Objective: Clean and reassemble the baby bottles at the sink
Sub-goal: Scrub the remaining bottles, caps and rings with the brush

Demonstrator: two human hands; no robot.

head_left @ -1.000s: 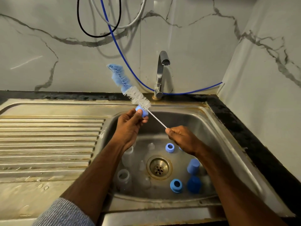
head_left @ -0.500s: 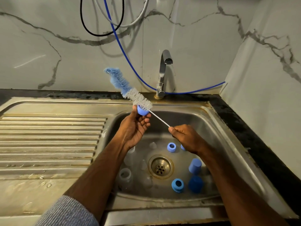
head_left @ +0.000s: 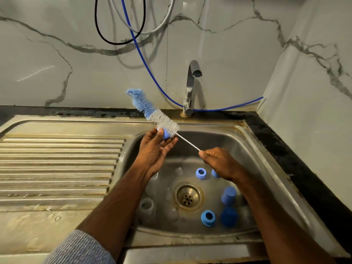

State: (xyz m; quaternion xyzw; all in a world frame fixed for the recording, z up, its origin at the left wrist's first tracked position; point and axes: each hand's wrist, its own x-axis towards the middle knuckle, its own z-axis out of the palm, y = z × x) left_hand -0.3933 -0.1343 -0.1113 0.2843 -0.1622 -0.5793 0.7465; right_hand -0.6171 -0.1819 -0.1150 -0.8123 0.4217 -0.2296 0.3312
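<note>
The left hand (head_left: pixel 156 147) pinches a blue ring (head_left: pixel 165 134); the right hand (head_left: pixel 219 161) clamps the brush (head_left: pixel 163 121) wire. A loose pinch could drop the ring into the sink (head_left: pixel 253 149).

Two bare forearms reach in from the near edge. The left arm wears a grey-blue ribbed knit sleeve (head_left: pixel 80 248), pushed up. The right arm shows no sleeve.

left hand (head_left: pixel 155 147): palm turned up, fingers loosely spread, thumb and fingertips pinching something small
right hand (head_left: pixel 219 161): knuckles up, curled tight round a thin stem
arms: both reaching forward, left sleeve pushed back near my elbow
</note>
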